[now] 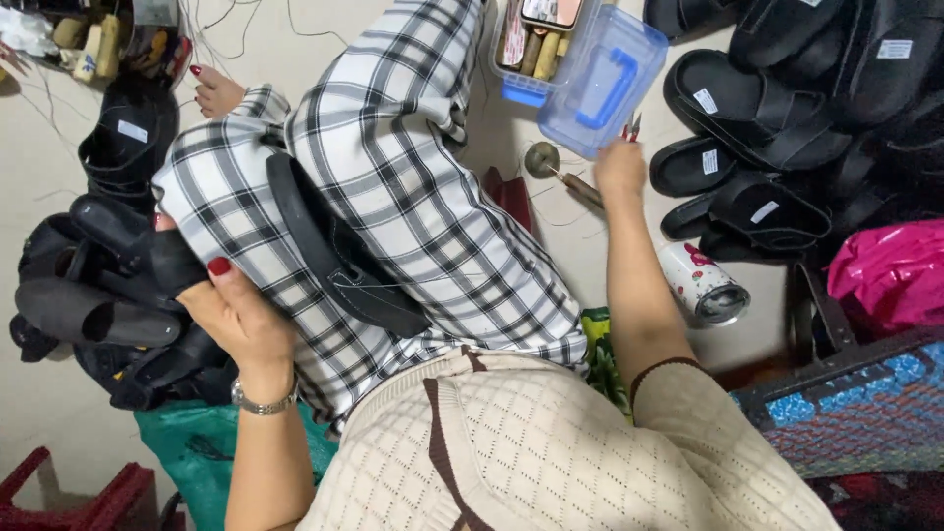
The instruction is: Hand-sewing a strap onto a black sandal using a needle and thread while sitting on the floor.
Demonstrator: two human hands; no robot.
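Left hand point(231, 315) grips a black sandal piece point(147, 258) by the knee, w/ a black sole point(339, 258) lying across the plaid lap. Right hand point(619, 165) pinches small red-handled snips point(631, 128) next to the blue plastic lid point(602, 81).

From my remote seat: matt black leather-like sandal sole point(339, 251) lies on woven checked cloth trousers point(423, 187). My left hand point(236, 315), glossy red nails, wears a shiny metal wristwatch point(264, 401) and grips a dull black foam-like strap point(162, 261). My right hand point(619, 167) pinches small red-handled snips point(631, 126) beside a translucent blue plastic box lid point(602, 74) (smooth, slightly glossy). A knitted cream sweater point(551, 452) shows a waffle texture. A glossy printed metal can point(703, 285) rests on the smooth pale floor point(59, 433).
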